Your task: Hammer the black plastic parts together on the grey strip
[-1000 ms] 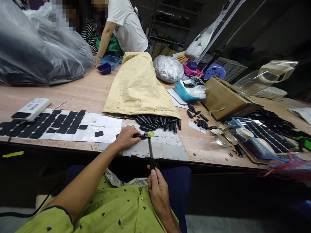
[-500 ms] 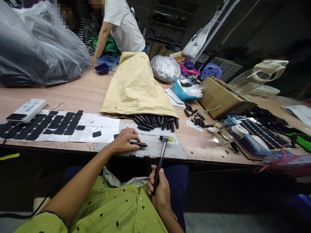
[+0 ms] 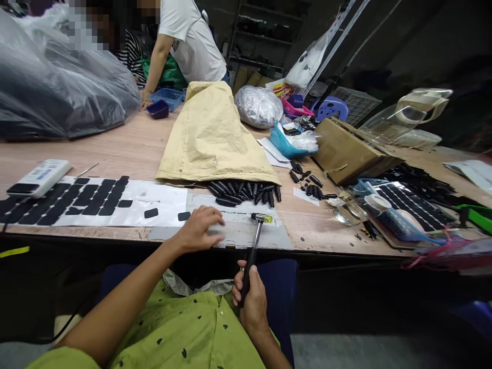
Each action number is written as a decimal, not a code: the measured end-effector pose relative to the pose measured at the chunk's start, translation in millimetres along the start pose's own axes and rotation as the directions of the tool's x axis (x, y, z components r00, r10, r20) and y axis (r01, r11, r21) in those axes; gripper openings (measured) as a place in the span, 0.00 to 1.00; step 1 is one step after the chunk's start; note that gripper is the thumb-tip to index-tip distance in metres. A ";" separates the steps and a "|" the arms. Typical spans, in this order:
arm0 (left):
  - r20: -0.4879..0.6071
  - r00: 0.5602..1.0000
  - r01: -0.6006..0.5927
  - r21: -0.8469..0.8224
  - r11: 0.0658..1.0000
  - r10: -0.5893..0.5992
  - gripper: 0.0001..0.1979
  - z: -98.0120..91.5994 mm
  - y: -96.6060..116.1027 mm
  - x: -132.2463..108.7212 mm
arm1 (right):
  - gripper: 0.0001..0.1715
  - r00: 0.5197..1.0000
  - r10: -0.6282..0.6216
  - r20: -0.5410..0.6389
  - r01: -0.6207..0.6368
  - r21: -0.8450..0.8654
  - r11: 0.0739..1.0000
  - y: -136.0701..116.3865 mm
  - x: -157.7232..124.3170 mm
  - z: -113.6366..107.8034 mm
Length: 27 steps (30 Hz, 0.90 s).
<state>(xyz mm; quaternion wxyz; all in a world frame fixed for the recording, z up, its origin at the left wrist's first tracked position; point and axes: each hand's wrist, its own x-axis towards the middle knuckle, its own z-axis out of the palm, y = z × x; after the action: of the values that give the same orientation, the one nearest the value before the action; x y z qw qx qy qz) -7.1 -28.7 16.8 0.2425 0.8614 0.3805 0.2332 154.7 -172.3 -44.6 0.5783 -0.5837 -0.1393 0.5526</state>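
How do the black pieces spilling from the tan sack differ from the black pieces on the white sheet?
The pieces at the tan sack mouth, the black tubes, are long, rounded and piled loosely at angles. The black pads on the white sheet are flat, short, rounded rectangles, set mostly in tidy rows. Both are black and lie on the wooden table.

Showing no readable text anywhere. Bearing blue markings too blurred to make out: white device [image 3: 37,177] at left of table. Carrying a dark print, too small to read: co-worker's white shirt [image 3: 192,41].

One hammer [image 3: 253,246], two sacks [image 3: 213,136].
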 end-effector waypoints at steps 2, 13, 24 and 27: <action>-0.137 0.987 0.093 0.079 0.992 -0.082 0.13 2.8 -8.7 22.5 | 0.36 1.000 -0.007 0.000 0.007 -0.005 1.000 0.9 0.4 -0.6; -0.091 0.969 0.247 0.273 0.930 -0.231 0.08 6.5 -24.8 66.8 | 0.35 0.999 -0.039 0.030 0.040 -0.047 0.998 6.9 5.9 -8.5; -0.086 0.953 0.293 0.000 0.956 -0.292 0.08 8.5 -16.9 38.7 | 0.37 0.986 -0.165 0.017 0.159 -0.376 0.913 -2.9 2.3 -18.8; -0.084 0.949 0.304 -0.021 0.953 -0.304 0.06 6.8 -15.1 39.2 | 0.35 0.976 -0.202 0.085 0.219 -0.443 0.869 -7.7 -2.7 -15.0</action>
<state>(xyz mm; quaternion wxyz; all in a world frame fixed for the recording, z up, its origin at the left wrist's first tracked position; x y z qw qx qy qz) 12.3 8.8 11.0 0.2625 0.7807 0.5177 0.2316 169.5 -180.0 -41.1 0.4819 -0.6727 -0.3365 0.4495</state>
